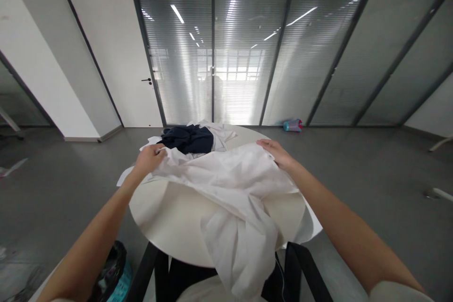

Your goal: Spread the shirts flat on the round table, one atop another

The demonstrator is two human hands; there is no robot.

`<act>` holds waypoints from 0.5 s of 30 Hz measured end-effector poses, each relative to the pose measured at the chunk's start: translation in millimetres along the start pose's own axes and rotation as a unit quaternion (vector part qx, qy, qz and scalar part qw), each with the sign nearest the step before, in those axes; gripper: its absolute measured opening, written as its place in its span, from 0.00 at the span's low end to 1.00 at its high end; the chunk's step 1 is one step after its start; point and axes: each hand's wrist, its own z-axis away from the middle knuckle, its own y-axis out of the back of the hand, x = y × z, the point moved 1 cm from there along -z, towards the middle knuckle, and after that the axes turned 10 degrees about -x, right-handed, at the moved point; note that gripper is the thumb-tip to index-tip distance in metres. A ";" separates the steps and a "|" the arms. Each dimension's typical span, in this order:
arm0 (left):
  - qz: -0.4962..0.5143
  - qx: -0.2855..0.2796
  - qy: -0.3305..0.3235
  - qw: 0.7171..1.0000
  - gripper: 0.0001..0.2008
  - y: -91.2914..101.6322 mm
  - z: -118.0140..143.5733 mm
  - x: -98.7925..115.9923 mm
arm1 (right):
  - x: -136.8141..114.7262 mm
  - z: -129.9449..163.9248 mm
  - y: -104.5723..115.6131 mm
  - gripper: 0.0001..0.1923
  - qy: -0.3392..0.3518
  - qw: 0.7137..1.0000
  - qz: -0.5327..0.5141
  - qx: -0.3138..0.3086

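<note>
Basket (118, 278): teal, low at the near left beside the table's base, dark stuff inside; only partly in view.
Table base (155, 269): black legs under the near rim, partly hidden by hanging cloth.
Table (166, 217): round, white, bare on the near left part of its top.
White garment (233, 193): spread across the table's middle from hand to hand, crumpled, one long part spilling over the near rim and hanging down in front of the base; a further flap draped off the right edge.
Left hand (150, 158): fingers curled shut on the garment's far left corner, pinching the cloth just above the tabletop; forearm stretched in from the lower left.
Right hand (278, 153): laid palm down on the garment's far right edge, fingers flat and stretched out; whether any cloth is pinched under them cannot be told.
Dark garment (189, 139): navy, bunched at the far side of the table, just beyond the left hand, lying on other white cloth.
White cloth pile (219, 132): under and around the dark garment, at the far rim.
Floor (354, 174): grey, all round the table.
Small object (293, 125): teal and red, on the floor against the far wall, right of centre; too small to tell what it is.
Door (120, 56): white, closed, dark handle, far left.
Glass wall (247, 52): dark-framed panes with closed blinds, ceiling lights mirrored in them.
</note>
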 end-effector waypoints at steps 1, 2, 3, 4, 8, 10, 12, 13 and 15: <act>-0.010 0.014 0.020 1.000 0.14 -1.9 -0.4 -0.7 | 7.2 -0.8 -1.3 0.21 -0.031 0.999 0.002 0.013; -0.025 0.039 0.029 0.999 0.15 -5.8 -0.5 1.5 | 16.1 -1.6 -4.1 0.19 -0.056 0.998 0.025 0.023; -0.042 0.070 0.022 0.996 0.18 -11.2 -0.7 6.6 | 25.7 -2.3 -8.0 0.18 -0.075 0.995 0.058 0.029; -0.057 0.102 -0.001 0.993 0.21 -17.3 -1.2 14.2 | 35.5 -2.7 -12.4 0.17 -0.085 0.992 0.090 0.034; -0.051 0.062 -0.212 0.974 0.22 -43.6 -10.6 53.8 | 62.9 1.1 -21.6 0.19 -0.077 0.988 0.134 0.029; -0.031 -0.022 -0.277 0.960 0.20 -55.3 -18.2 68.9 | 67.0 7.1 -17.2 0.26 -0.040 0.989 0.140 -0.023; -0.036 -0.060 -0.268 0.961 0.20 -65.7 -24.5 76.8 | 67.4 15.0 -9.0 0.39 0.001 0.984 0.146 -0.099; -0.048 -0.062 -0.248 0.966 0.21 -70.4 -26.3 78.3 | 67.1 19.1 -4.8 0.44 0.014 0.979 0.155 -0.130; -0.080 -0.057 -0.204 0.974 0.22 -78.0 -25.9 78.3 | 67.1 26.9 1.4 0.47 0.017 0.969 0.187 -0.160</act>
